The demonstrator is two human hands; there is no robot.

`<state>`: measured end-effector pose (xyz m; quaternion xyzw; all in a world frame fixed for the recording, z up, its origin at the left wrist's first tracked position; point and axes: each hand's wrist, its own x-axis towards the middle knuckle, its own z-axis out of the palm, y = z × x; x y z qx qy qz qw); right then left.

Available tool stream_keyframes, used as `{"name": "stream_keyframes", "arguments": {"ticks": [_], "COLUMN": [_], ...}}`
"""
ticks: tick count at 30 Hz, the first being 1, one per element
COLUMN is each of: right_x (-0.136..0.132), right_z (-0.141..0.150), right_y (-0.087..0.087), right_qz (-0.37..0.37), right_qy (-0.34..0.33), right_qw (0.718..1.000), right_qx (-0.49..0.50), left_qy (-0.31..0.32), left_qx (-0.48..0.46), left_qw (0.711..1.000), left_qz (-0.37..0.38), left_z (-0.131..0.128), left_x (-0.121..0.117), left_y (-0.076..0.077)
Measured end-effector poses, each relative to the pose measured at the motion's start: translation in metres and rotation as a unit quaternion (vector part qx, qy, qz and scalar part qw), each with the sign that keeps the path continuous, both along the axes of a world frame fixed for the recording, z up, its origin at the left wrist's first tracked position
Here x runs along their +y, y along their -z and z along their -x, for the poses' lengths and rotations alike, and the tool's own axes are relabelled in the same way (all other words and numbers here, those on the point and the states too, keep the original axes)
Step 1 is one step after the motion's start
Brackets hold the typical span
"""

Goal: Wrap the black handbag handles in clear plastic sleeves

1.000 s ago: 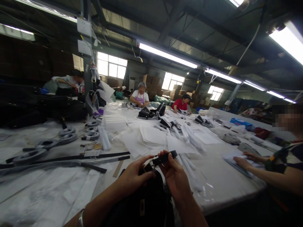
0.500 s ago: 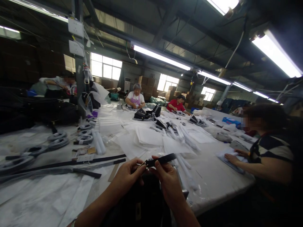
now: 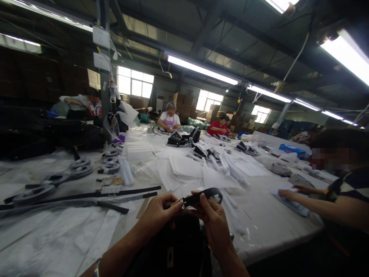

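Observation:
In front of me, my right hand [image 3: 211, 217] is closed on a black strap [image 3: 198, 197], whose free end curls over to the right. My left hand [image 3: 160, 211] pinches the gold-coloured metal buckle [image 3: 176, 202] at the strap's left end. Right below both hands stands a black bag [image 3: 184, 238] with a small gold-coloured plate [image 3: 170, 257] on its front. The bag's lower part is dark, and my forearms cover its sides.
Long black straps [image 3: 138, 190] and wrapped grey coils [image 3: 82, 166] lie on the left. White sheets [image 3: 186, 167] and clear plastic sleeves spread across the middle of the table [image 3: 259, 215]. A co-worker [image 3: 346, 184] handles a pale packet [image 3: 292, 202] at the right; other people work farther back.
The strap has gone from nearly straight to curled at its right end. Both hands stay close together over the bag. The co-worker on the right leans in over the table.

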<state>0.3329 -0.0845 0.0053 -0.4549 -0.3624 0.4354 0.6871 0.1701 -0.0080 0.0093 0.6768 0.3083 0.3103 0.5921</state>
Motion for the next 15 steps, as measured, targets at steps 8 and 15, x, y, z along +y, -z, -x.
{"name": "stream_keyframes", "arguments": {"ticks": [8, 15], "right_x": [-0.005, -0.008], "right_z": [0.002, 0.012], "right_y": [-0.006, -0.008], "right_qz": [0.008, -0.012], "right_qy": [0.036, 0.069], "right_qw": [0.983, 0.938], "right_qx": [-0.181, -0.339], "left_qy": [-0.008, -0.024], "left_qx": [0.006, 0.012], "left_qw": [1.000, 1.000], "left_qz": [0.000, -0.005], "left_z": [-0.001, -0.002], "left_x": [0.000, -0.002], "left_y": [0.002, 0.002]}}
